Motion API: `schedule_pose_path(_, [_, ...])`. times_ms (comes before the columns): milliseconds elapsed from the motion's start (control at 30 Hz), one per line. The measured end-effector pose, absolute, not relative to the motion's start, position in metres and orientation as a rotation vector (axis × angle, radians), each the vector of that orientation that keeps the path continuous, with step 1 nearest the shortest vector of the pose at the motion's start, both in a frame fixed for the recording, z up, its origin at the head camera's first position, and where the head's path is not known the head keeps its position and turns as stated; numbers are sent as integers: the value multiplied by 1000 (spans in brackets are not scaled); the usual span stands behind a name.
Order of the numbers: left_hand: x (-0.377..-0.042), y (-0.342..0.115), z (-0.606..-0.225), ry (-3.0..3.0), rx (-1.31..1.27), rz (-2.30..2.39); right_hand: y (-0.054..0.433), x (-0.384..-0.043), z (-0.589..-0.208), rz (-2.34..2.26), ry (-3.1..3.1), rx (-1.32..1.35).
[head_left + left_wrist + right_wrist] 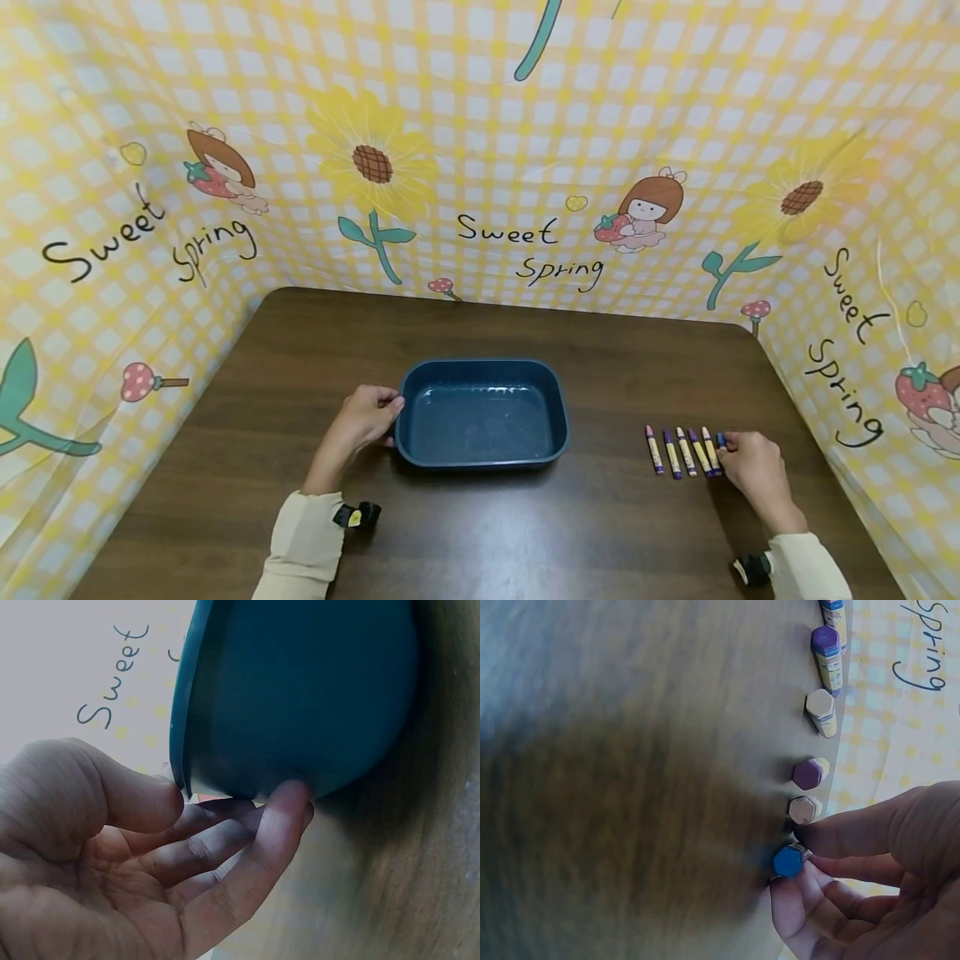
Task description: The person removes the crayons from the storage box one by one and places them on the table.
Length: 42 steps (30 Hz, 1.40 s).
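A dark blue rectangular tray [480,421] with raised walls sits on the brown table. My left hand [367,417] holds its left side; in the left wrist view the thumb [146,804] is at the rim and a fingertip [289,799] lies against the outer wall. Over on the right, my right hand [756,468] pinches a blue crayon [788,861] between thumb and fingers at the right end of a row. Beside it lie several paper-wrapped crayons, among them a white-ended one [804,809], a purple-ended one [808,774] and a pink-tipped one [654,450] at the far left.
The wooden table [495,533] is enclosed at the back and sides by a yellow checked cloth [487,150] printed with flowers and lettering. A black strap with a small device [358,516] is on the left wrist, another [752,571] on the right.
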<state>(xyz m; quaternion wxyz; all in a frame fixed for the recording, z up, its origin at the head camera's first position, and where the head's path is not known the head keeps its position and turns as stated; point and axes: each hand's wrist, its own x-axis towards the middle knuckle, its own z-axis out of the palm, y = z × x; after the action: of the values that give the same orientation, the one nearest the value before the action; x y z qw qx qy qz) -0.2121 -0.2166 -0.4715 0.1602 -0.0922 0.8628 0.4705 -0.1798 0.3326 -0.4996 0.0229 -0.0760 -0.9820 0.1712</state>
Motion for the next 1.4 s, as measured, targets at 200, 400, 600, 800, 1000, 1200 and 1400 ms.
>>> schedule_pose_path(200, [-213,-216,-471,2480,-259,1346,335,-182,-495,554,-3056,-238])
schedule_pose_path(400, [-215,-213,-471,2480,-190,1349,337,-175,-481,576,-2965,-269])
schedule_pose_path(600, [-214,-217,-470,2485,-145,1424,324,-175,-465,616,-2836,-307])
schedule_pose_path(800, [-216,-222,-468,2544,-86,1501,293,-181,-455,649,-2821,-146])
schedule_pose_path(1000, [-214,-221,-472,2638,-89,1538,245,-194,-445,725,-2825,56])
schedule_pose_path(1200, [-213,-217,-476,2732,-79,1622,193,-211,-439,916,-2783,294])
schedule_pose_path(1400, [-218,-215,-472,2907,-57,1602,158,-229,-428,1113,-2716,430])
